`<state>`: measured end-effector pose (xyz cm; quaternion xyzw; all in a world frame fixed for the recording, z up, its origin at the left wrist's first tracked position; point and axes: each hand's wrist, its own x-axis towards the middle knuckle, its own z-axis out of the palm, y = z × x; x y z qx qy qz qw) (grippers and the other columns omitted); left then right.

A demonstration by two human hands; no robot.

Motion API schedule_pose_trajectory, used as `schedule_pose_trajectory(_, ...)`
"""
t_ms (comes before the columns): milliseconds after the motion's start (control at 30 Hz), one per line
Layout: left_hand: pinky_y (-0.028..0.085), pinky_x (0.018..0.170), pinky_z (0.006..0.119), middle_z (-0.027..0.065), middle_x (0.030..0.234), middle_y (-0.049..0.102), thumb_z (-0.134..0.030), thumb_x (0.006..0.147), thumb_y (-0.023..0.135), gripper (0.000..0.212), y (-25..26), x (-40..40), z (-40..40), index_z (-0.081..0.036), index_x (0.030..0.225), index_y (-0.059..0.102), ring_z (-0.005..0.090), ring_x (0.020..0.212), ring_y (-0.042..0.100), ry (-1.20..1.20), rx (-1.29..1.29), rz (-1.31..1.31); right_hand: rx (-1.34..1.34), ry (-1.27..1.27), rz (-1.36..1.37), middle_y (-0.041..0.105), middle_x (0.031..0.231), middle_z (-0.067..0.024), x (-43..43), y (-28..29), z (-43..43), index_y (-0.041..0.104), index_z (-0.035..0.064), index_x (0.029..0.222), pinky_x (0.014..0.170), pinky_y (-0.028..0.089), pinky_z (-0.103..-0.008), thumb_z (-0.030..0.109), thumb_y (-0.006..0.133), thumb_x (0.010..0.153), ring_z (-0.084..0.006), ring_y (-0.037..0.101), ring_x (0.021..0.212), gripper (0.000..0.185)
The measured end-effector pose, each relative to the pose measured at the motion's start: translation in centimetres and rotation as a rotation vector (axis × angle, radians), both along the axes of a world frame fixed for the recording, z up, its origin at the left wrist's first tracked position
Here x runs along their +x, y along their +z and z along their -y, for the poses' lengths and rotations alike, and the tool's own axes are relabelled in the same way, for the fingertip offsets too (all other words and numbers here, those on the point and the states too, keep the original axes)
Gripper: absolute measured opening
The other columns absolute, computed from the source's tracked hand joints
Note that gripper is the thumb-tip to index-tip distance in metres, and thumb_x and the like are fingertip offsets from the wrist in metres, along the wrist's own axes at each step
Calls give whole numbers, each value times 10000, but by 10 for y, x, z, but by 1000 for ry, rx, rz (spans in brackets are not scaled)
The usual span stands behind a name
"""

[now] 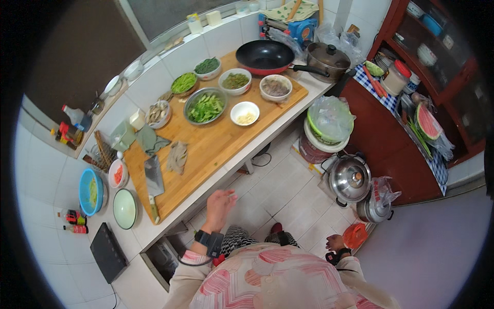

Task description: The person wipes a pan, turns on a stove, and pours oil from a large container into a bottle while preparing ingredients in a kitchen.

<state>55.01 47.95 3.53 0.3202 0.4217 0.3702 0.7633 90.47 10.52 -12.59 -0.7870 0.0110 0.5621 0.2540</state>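
My left hand (220, 210) hangs in the air in front of the counter edge, empty, with fingers loosely bent. Down by my right side, beyond the counter, my right hand (335, 242) is also empty and relaxed, beside a red plastic bag (355, 235). On the wooden cutting board (204, 150) lie a cleaver (154, 177), a beige cloth (177, 157) and a grey-green cloth (150, 139). Toward its back stand a steel bowl of cut green vegetables (206, 106), a white bowl with chopped garlic (246, 116), and several bowls of other ingredients. A black wok (265, 56) rests at the far end.
A lidded pot (328, 60) stands past the wok. Left of the board are a pale green enamel bowl (124, 209), a blue basket (90, 192) and an induction cooktop (108, 253). Buckets (318, 148) and steel pots (349, 179) stand on the floor before a red cabinet (378, 127).
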Motion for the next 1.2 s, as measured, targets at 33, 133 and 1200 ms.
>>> schedule_pose_trajectory(33, 512, 725, 303, 113, 1026, 622, -73, 896, 524, 103, 14, 31, -15, -16, 961, 579, 197, 856, 622, -46, 5, 33, 109, -82, -46, 644, 769, -124, 16, -23, 14, 593, -3, 1059, 461, 518, -330, 154, 520, 930, -212, 639, 573, 216)
schedule_pose_trajectory(133, 514, 752, 296, 139, 1084, 602, -62, 923, 489, 178, 41, 116, -73, 15, 1066, 560, 218, 920, 620, -170, 16, 55, 162, 42, 134, 611, 772, -103, 33, -58, 7, 616, 55, 953, 598, 496, -363, 149, 572, 818, -236, 613, 685, 170)
schedule_pose_trajectory(1200, 481, 507, 342, 81, 584, 499, -50, 776, 556, 99, 33, 591, -380, -20, 719, 482, 219, 503, 523, 449, -334, 495, 274, -116, 74, 613, 790, -77, 313, 2, -170, 627, 20, 998, 612, 498, -298, 245, 516, 942, -163, 577, 660, 257)
